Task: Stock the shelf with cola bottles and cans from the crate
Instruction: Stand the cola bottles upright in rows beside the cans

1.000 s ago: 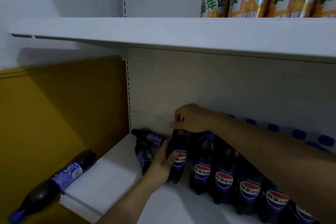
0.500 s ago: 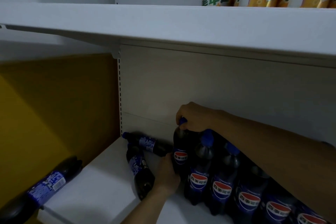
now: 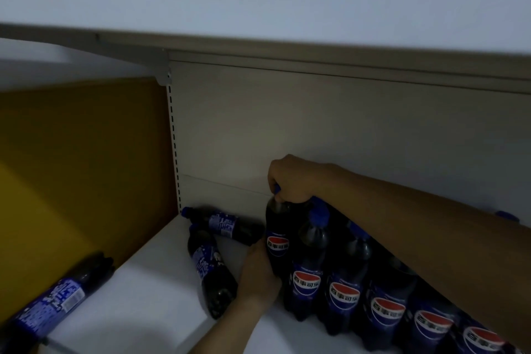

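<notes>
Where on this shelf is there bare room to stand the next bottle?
Bare shelf lies at the front left, between the bottle overhanging the left edge and the two lying bottles. Right of the left hand, the upright row is packed tight.

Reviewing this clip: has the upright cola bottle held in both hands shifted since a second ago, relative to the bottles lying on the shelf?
Cannot tell. The held bottle stands about as close to the lying bottle as before, and the camera itself moved.

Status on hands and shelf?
Right hand grips upright bottle at cap; left hand on its body. Two bottles lie loose beside it.
</notes>
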